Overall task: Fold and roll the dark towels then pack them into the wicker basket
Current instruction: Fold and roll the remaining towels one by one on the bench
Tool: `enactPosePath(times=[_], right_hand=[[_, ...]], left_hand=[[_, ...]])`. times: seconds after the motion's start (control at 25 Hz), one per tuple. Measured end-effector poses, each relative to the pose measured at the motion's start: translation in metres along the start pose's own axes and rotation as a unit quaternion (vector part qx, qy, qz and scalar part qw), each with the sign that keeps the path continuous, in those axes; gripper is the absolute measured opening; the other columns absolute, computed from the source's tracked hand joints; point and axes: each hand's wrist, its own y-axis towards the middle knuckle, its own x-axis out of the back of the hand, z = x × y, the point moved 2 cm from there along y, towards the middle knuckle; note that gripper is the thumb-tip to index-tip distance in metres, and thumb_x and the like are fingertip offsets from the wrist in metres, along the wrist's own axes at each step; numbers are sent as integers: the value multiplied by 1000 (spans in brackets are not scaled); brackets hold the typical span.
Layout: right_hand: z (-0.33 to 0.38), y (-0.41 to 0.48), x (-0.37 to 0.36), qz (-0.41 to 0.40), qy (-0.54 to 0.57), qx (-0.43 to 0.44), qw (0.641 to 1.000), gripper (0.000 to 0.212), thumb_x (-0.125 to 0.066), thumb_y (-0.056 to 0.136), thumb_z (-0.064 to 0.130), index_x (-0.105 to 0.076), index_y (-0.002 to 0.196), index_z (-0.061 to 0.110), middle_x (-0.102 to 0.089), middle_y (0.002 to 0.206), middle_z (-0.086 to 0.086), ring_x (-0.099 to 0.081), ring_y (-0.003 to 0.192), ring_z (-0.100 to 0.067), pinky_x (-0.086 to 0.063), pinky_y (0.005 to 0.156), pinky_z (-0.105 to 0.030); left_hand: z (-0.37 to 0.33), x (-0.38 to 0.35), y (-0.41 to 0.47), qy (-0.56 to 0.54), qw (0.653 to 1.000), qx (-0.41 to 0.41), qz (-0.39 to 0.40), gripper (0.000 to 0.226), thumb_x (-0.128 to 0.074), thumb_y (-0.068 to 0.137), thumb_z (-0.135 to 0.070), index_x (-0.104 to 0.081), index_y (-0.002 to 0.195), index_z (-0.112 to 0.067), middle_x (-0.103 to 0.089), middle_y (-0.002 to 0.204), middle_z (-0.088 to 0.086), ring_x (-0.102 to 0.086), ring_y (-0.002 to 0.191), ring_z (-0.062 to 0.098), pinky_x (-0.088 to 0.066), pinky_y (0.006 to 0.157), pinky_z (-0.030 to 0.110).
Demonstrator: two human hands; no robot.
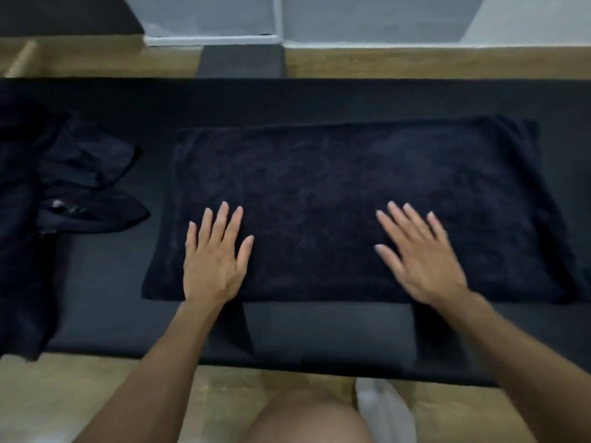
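Left hand, right flat on towel.

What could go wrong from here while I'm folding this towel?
1. The spread towel and the table are both dark, so its edges are easy to misjudge and the fold may come out crooked.
2. The towel heap at the left hangs over the table's near edge and might slide off.

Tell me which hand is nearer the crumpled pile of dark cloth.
Left. The left hand lies flat on the spread towel, right of the pile; the right hand lies farther right.
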Motion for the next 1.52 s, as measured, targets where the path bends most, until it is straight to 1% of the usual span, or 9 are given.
enactPosePath(times=[0.36, 0.52, 0.68, 0.8, 0.92, 1.12, 1.24, 1.4, 1.52], right_hand=[[61, -14, -2, 38, -11, 63, 997, 67, -16, 100, 56, -31, 153, 19, -27, 161, -5, -23, 148, -30, -17, 116, -60], [77, 3, 3, 37, 15, 108, 993, 66, -26, 97, 56, -39, 150, 18, -33, 158, -5, -28, 146, -28, -17, 115, -58], [78, 103, 26, 33, 110, 94, 989, 50, -34, 101, 44, -40, 148, 26, -35, 157, 5, -25, 147, -15, -12, 119, -48], [50, 205, 46, 69, 142, -49, 986, 64, -53, 96, 45, -28, 153, 25, -24, 161, 1, -19, 149, -22, -13, 117, -55], [31, 266, 54, 132, 117, -103, 979, 71, -68, 81, 58, -48, 138, 20, -50, 139, -6, -41, 134, -29, -28, 107, -50], [-16, 298, 42, 73, 195, -160, 965, 57, -64, 88, 53, -59, 118, 5, -64, 120, -16, -57, 112, -35, -41, 81, -35], [-47, 275, 40, 38, 173, -221, 959, 62, -58, 87, 61, -58, 118, 7, -63, 118, -17, -57, 110, -38, -41, 77, -37], [-85, 204, 58, 111, 182, -262, 941, 64, -56, 81, 72, -66, 106, 14, -65, 103, -11, -61, 101, -34, -47, 78, -37], [-99, 147, 71, 133, 312, -340, 877, 46, -71, 84, 49, -71, 108, 10, -71, 94, -7, -68, 88, -27, -55, 81, -38]], left_hand=[[65, 29, -60, -134, 922, 362, -29, 55, -57, 93, -53, -59, 121, -5, -64, 113, 20, -57, 105, 42, -45, 85, 51], [86, 47, -14, -269, 886, 372, -69, 31, -67, 92, -30, -65, 103, -1, -65, 102, 22, -60, 101, 42, -47, 82, 44], [113, 41, 18, -493, 661, 526, -208, 32, -73, 87, -24, -61, 114, -11, -66, 115, 15, -63, 97, 34, -54, 79, 45], [106, 30, 26, -654, 502, 552, -125, 46, -79, 81, -18, -53, 119, -13, -62, 109, 9, -62, 95, 32, -53, 81, 47], [94, 30, 55, -692, 512, 507, -50, 56, -79, 78, -9, -55, 128, -7, -65, 117, 12, -65, 100, 34, -55, 70, 46], [92, 50, 165, -653, 593, 430, -191, 32, -69, 89, -8, -61, 119, -17, -66, 114, 5, -65, 95, 22, -55, 75, 37], [42, 46, 180, -697, 561, 435, -100, 21, -68, 92, -16, -61, 112, -13, -62, 109, 4, -64, 84, 22, -54, 64, 36], [-55, 28, 127, -679, 628, 365, 111, 28, -79, 81, -17, -59, 100, -15, -70, 98, 3, -66, 85, 20, -55, 74, 37], [-47, 29, 140, -658, 672, 334, 57, 26, -77, 82, -9, -60, 101, -11, -68, 95, 2, -63, 82, 20, -52, 80, 38]])
